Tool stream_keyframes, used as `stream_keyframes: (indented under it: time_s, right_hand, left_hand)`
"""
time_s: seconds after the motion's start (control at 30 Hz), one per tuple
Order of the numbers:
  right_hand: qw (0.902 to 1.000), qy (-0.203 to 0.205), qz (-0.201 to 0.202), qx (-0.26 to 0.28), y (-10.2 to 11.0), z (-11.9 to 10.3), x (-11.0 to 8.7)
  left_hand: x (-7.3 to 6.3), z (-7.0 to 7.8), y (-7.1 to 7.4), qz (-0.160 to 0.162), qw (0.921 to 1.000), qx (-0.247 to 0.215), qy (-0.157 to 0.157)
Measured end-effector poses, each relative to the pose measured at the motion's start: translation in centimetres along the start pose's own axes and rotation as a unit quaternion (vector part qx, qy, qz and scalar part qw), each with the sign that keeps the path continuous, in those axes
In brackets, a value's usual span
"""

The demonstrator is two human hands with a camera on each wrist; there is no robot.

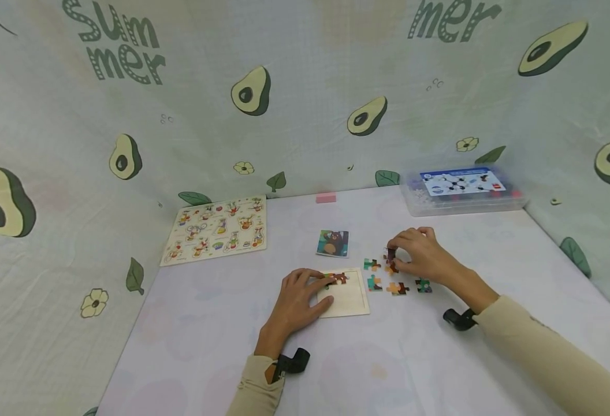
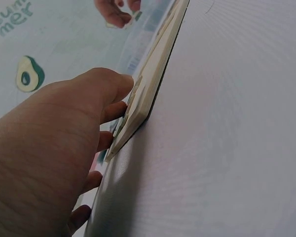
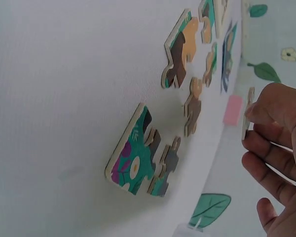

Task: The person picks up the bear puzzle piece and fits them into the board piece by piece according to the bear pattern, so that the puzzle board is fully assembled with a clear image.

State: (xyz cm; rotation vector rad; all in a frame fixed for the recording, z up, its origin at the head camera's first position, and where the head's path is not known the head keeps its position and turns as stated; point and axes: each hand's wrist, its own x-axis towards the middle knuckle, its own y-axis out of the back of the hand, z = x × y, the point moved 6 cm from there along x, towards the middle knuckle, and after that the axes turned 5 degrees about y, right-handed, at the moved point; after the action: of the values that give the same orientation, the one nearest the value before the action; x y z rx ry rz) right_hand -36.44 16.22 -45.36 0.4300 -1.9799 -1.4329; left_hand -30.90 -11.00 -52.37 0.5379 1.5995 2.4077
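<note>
My left hand (image 1: 298,297) rests over the left side of a pale wooden puzzle board (image 1: 348,301), fingers spread, with a fingertip at the brown joined puzzle pieces (image 1: 339,278) along its top edge. In the left wrist view the thumb lies at the board's edge (image 2: 147,101). My right hand (image 1: 423,254) pinches a jigsaw piece (image 3: 248,113) between thumb and fingers, raised off the table. Below and around it lie several loose pieces, among them an orange-and-brown piece (image 1: 398,288), a green corner piece (image 1: 423,285) and a green-and-orange piece (image 1: 374,282).
A small bear picture card (image 1: 333,244) lies behind the board. Farther back are a pink block (image 1: 326,197), a clear plastic case (image 1: 463,190) at the right and a large illustrated board (image 1: 216,230) at the left. A patterned cloth (image 1: 305,150) hangs behind the table.
</note>
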Motion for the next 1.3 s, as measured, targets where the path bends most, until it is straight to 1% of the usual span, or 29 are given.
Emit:
stream_keyframes:
  time_s: [0.23, 0.47, 0.7, 0.83, 1.0, 1.1, 1.3]
  right_hand:
    - [0.9995, 0.029, 0.008, 0.010, -0.1, -1.4, 0.2]
    - [0.9990, 0.040, 0.009, 0.016, -0.4, -2.3, 0.4]
    - [0.9978, 0.061, 0.015, 0.022, -0.6, -3.5, 0.5]
    - [0.9977, 0.060, 0.004, 0.030, -1.0, -3.9, 0.8]
    - [0.9980, 0.058, -0.005, 0.025, -1.8, -4.3, 1.1]
    - [0.9968, 0.075, 0.001, 0.027, -2.0, -4.9, 1.3]
    - [0.9935, 0.105, 0.010, 0.044, -2.3, -5.8, 1.7]
  left_hand:
    - [0.1, 0.0, 0.0, -0.001, 1.0000, 0.003, -0.002]
    - [-0.1, 0.0, 0.0, 0.001, 1.0000, 0.003, 0.000]
    - [-0.1, 0.0, 0.0, 0.008, 0.9999, 0.006, -0.002]
    - [-0.1, 0.0, 0.0, 0.009, 1.0000, 0.003, -0.003]
    - [-0.1, -0.2, -0.2, 0.001, 1.0000, -0.001, -0.003]
    - [-0.1, -0.2, -0.3, -0.003, 1.0000, 0.000, -0.002]
    - [-0.1, -0.1, 0.0, -0.001, 1.0000, 0.005, -0.008]
